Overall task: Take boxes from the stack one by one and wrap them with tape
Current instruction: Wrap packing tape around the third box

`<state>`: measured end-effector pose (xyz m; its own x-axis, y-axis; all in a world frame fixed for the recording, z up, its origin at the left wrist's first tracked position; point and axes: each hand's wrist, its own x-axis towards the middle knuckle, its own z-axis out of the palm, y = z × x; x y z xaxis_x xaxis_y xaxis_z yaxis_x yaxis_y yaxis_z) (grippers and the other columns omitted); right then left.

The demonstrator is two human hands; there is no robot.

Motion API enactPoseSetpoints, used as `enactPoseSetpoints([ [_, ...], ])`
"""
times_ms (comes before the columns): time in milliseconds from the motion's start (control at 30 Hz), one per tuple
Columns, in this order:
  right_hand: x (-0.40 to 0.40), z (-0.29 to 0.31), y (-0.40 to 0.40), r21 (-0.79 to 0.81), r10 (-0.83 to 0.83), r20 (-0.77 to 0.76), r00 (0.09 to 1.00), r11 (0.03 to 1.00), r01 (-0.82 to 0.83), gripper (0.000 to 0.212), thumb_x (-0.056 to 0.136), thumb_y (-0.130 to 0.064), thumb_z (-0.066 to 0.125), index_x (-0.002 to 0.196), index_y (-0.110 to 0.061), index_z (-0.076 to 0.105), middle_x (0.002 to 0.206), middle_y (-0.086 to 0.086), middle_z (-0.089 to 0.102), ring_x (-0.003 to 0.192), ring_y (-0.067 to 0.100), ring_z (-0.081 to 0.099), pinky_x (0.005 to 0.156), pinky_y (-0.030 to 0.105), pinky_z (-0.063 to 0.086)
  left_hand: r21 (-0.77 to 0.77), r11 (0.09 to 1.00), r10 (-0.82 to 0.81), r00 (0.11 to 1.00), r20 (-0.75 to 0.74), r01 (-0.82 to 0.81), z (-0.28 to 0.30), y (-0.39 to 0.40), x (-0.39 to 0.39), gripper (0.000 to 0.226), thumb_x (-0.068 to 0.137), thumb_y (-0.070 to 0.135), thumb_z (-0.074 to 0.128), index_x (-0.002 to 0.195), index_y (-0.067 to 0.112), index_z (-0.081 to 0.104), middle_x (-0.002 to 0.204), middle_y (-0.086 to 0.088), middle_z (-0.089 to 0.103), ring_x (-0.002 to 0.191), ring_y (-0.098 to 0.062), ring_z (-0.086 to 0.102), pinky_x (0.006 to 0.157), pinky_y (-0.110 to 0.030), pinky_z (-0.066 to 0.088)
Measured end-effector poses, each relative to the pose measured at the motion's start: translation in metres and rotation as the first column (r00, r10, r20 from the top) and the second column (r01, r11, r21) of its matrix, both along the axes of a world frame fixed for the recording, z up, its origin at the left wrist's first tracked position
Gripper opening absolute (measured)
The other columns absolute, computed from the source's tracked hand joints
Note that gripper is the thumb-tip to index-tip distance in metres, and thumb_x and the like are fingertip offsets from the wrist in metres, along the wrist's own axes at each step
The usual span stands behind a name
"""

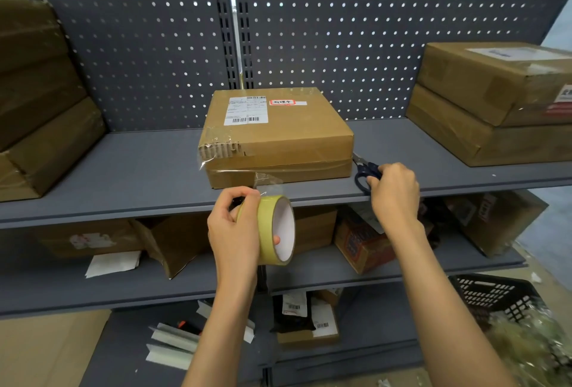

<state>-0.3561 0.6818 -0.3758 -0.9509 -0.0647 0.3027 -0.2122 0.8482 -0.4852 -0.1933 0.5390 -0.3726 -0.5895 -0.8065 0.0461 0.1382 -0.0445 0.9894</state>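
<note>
Left hand [235, 225] grips tape roll [272, 228], strip stuck to box [275, 136] at frame centre; right hand [393, 188] grips scissors [365, 173]: keep strip taut, cut near roll.

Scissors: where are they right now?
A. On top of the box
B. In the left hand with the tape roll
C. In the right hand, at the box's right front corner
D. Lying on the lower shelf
C: the right hand grips the scissors on the shelf beside the box; the left hand holds the tape roll.
</note>
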Motion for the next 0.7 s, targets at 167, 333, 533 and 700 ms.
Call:
enactPoseSetpoints([
  [167, 0.002, -0.001, -0.001, 0.061, 0.041, -0.06, 0.997, 0.997, -0.038, 0.032, 0.099, -0.022, 0.049, 0.114, 0.003, 0.063, 0.111, 0.021, 0.057, 0.109, 0.035, 0.046, 0.077, 0.035, 0.036, 0.005, 1.0, -0.011, 1.0, -0.003, 0.011, -0.001, 0.002, 0.002, 0.011, 0.092, 0.014, 0.06, 0.084, 0.021, 0.064, 0.067, -0.009, 0.059, 0.059, -0.023, 0.056, 0.036, -0.023, 0.044],
  [333, 0.022, 0.015, -0.014, -0.278, 0.166, -0.301, 0.939, 0.927, -0.252, 0.015, 0.094, -0.018, 0.058, 0.102, -0.013, 0.07, 0.1, 0.005, 0.065, 0.099, 0.022, 0.055, 0.077, 0.025, 0.041, 0.013, 1.0, -0.012, 1.0, -0.001, 0.012, -0.003, 0.003, 0.003, 0.011, 0.092, 0.014, 0.06, 0.084, 0.021, 0.064, 0.06, -0.007, 0.056, 0.054, -0.02, 0.053, 0.036, -0.024, 0.044],
  [533, 0.059, 0.046, -0.046, -0.413, 0.719, -0.209, 0.663, 0.55, -0.726, 0.012, 0.087, -0.019, 0.068, 0.097, -0.024, 0.074, 0.093, -0.01, 0.066, 0.088, 0.003, 0.059, 0.079, 0.014, 0.046, 0.005, 1.0, -0.014, 1.0, 0.012, 0.014, -0.003, 0.005, 0.008, 0.009, 0.091, 0.016, 0.061, 0.084, 0.021, 0.065, 0.067, -0.006, 0.058, 0.063, -0.017, 0.055, 0.038, -0.025, 0.044],
  [700, 0.062, 0.032, -0.063, -0.336, 0.836, -0.064, 0.544, 0.496, -0.801, 0.021, 0.09, -0.024, 0.064, 0.11, -0.025, 0.071, 0.103, -0.005, 0.062, 0.102, 0.009, 0.055, 0.085, 0.017, 0.042, -0.031, 0.999, -0.018, 1.0, 0.016, 0.019, -0.004, 0.003, 0.014, 0.011, 0.091, 0.017, 0.06, 0.082, 0.021, 0.064, 0.064, -0.007, 0.057, 0.057, -0.012, 0.054, 0.044, -0.029, 0.047],
])
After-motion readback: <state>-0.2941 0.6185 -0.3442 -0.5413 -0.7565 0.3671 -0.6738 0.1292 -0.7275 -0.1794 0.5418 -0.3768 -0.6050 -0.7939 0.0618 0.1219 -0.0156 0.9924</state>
